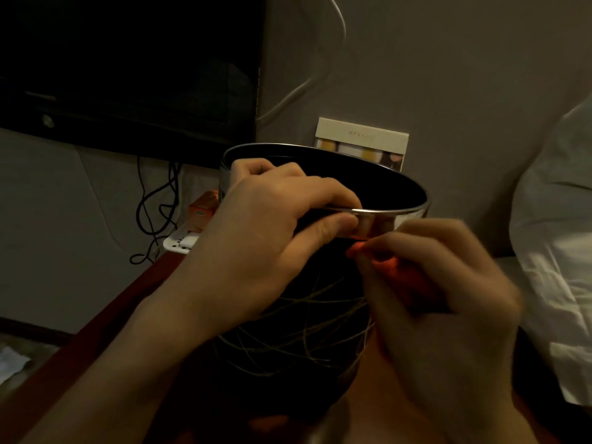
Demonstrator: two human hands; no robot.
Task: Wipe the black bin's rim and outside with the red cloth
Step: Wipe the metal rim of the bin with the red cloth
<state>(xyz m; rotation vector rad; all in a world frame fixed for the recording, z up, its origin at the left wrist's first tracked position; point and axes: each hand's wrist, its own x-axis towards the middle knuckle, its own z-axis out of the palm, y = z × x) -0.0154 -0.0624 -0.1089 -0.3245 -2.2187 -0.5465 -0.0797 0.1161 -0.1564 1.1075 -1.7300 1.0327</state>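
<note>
The black bin [288, 341] stands in the middle of the view on a reddish-brown surface, its outside marked with thin pale lines and its top edged by a shiny metal rim [394, 213]. My left hand [256, 238] grips the near rim, fingers curled inside and thumb pressed on the outside band. My right hand [442, 283], blurred, holds the bunched red cloth [394, 270] against the bin's outer wall just below the rim, on the right side. Most of the cloth is hidden under my fingers.
A dark screen [128, 65] hangs at the upper left with black cables [153, 206] below it. An orange box [201, 209] and a white perforated item [179, 243] sit behind the bin at left. A pale card [362, 139] leans on the wall. White bedding [557, 235] fills the right.
</note>
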